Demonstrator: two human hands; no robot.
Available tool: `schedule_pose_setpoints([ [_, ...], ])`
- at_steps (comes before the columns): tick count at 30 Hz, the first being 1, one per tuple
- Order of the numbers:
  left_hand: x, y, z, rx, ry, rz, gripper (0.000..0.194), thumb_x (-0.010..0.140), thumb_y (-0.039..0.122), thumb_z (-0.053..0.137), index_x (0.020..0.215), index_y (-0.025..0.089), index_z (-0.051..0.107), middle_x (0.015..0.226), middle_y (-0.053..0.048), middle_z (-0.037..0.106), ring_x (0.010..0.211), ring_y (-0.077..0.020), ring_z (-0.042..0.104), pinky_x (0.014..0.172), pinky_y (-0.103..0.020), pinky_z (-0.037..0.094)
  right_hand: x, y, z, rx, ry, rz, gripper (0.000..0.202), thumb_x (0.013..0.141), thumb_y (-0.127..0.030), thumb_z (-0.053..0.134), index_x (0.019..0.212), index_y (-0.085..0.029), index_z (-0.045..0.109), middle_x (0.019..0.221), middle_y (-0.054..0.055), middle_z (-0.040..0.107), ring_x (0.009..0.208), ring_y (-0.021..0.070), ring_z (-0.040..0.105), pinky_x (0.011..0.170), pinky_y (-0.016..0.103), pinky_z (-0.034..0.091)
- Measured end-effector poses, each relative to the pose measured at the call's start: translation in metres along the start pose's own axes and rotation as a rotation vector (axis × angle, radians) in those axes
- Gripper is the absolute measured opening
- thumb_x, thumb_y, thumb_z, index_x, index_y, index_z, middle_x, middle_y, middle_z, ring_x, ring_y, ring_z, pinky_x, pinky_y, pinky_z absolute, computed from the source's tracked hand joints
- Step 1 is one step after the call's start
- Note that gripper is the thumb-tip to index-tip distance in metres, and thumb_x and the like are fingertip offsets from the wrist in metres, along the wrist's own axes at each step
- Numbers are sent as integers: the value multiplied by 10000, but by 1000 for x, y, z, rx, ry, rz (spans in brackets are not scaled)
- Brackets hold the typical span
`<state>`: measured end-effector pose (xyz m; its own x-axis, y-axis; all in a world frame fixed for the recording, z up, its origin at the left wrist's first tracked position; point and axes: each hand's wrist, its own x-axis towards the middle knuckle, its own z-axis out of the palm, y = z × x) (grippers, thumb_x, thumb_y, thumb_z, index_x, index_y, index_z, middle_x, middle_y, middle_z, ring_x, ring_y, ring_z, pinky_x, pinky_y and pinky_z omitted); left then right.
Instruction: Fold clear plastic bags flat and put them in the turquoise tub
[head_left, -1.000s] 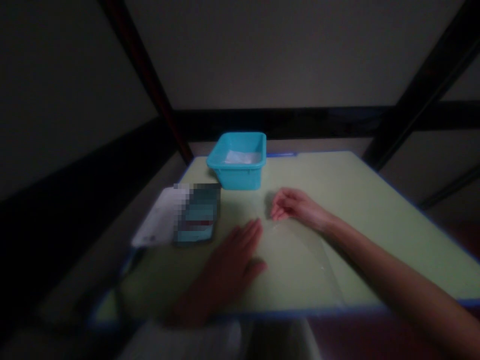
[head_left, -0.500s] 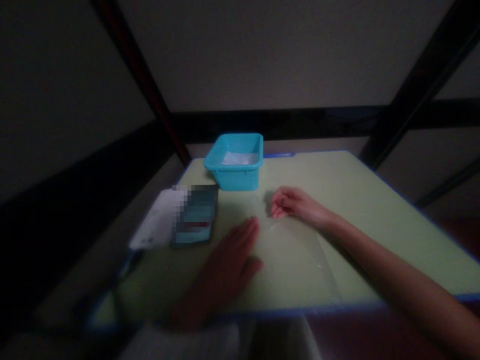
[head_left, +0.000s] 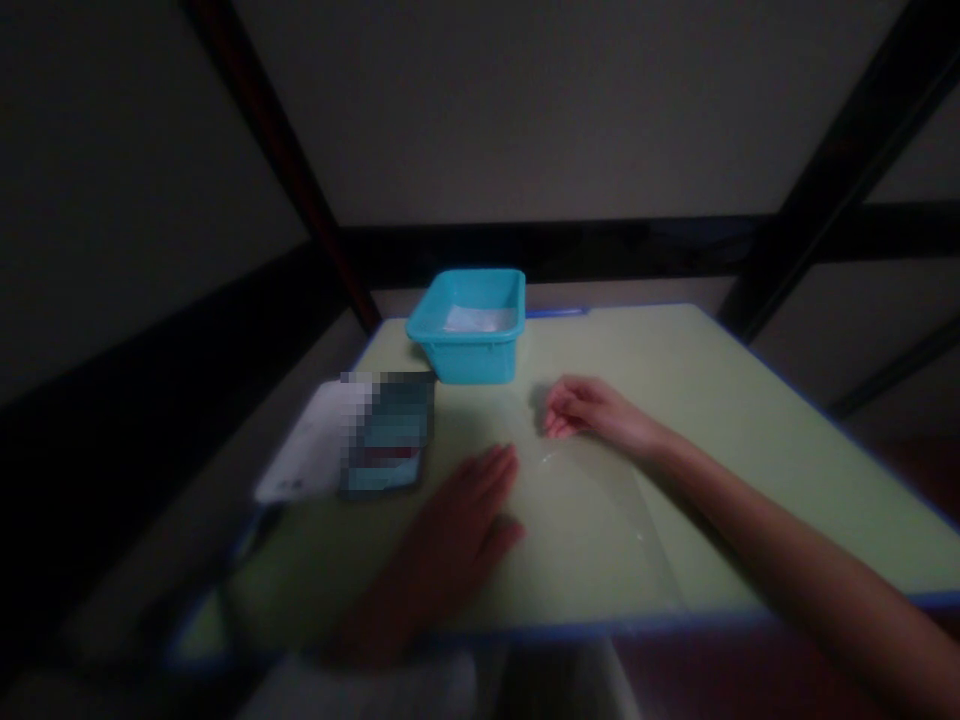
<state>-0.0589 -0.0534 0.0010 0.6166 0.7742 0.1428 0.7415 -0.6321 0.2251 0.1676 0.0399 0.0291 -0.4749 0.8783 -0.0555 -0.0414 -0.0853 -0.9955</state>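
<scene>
A clear plastic sheet (head_left: 592,530) lies on the pale green table (head_left: 750,460), reaching its front edge. My left hand (head_left: 469,515) rests by the sheet's left side, thumb apart from the outstretched fingers, holding nothing visible. Beside the far end of the sheet is my right hand (head_left: 581,408), its fingers curled together; whether something thin is between them is too small to tell.
A turquoise basket (head_left: 476,358) with white paper inside stands at the back left. Left of my left hand lie a dark-edged, partly pixelated flat item (head_left: 390,435) and a white sheet (head_left: 307,450). A blue pen-like stick (head_left: 559,312) is at the far edge.
My left hand has shifted very slightly toward the front edge. My right hand has stayed nearly in place, its fingers still curled.
</scene>
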Motion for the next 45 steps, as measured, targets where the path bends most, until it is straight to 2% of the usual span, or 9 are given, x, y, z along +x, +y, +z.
schedule_pose_setpoints([
  [5, 0, -1, 2, -19, 12, -5, 547, 916, 297, 428, 1425, 155, 283, 1504, -87, 271, 1390, -204, 236, 1132, -416, 257, 0, 3, 3, -8, -45, -15, 66, 829, -204, 581, 796, -151, 559, 702, 24, 664, 621, 108, 643, 618, 239, 512],
  [11, 0, -1, 3, -3, 4, 8, 553, 914, 299, 438, 1427, 168, 279, 1496, -83, 293, 1384, -208, 252, 1129, -427, 260, 3, 10, 6, -17, -84, 13, 61, 812, -187, 593, 781, -147, 560, 678, 17, 653, 603, 110, 639, 606, 244, 515],
  [15, -1, -3, 4, 11, 50, 10, 562, 913, 273, 437, 1434, 166, 258, 1505, -92, 268, 1387, -213, 244, 1122, -419, 275, 2, 7, 6, 0, -66, 5, 35, 819, -142, 560, 785, -145, 562, 682, 16, 656, 607, 105, 640, 617, 238, 512],
  [19, -1, -4, 5, 15, 32, 10, 550, 904, 275, 456, 1414, 138, 301, 1488, -103, 309, 1379, -217, 265, 1123, -423, 276, 1, 3, 6, -6, -47, -12, 38, 826, -133, 545, 796, -145, 565, 699, 18, 664, 624, 102, 645, 623, 230, 508],
  [26, -1, -2, 4, 19, 32, 21, 587, 906, 274, 451, 1441, 160, 238, 1503, -97, 272, 1385, -215, 248, 1127, -425, 265, 4, 11, 6, -31, -103, -8, 80, 793, -203, 614, 784, -147, 558, 692, 12, 655, 616, 112, 643, 625, 254, 520],
  [31, -1, -3, 2, 12, 14, 43, 565, 899, 257, 452, 1421, 121, 282, 1498, -103, 286, 1383, -206, 256, 1128, -406, 269, 5, 13, 6, -21, -112, -21, 90, 787, -220, 610, 796, -153, 551, 691, 8, 656, 622, 117, 650, 612, 252, 522],
  [45, -3, -2, 1, 5, 27, 42, 533, 914, 252, 430, 1424, 188, 289, 1491, -56, 311, 1368, -181, 292, 1120, -375, 299, -3, 7, 10, -70, -199, -40, 169, 789, -295, 634, 771, -158, 538, 714, 17, 665, 652, 124, 659, 625, 260, 530],
])
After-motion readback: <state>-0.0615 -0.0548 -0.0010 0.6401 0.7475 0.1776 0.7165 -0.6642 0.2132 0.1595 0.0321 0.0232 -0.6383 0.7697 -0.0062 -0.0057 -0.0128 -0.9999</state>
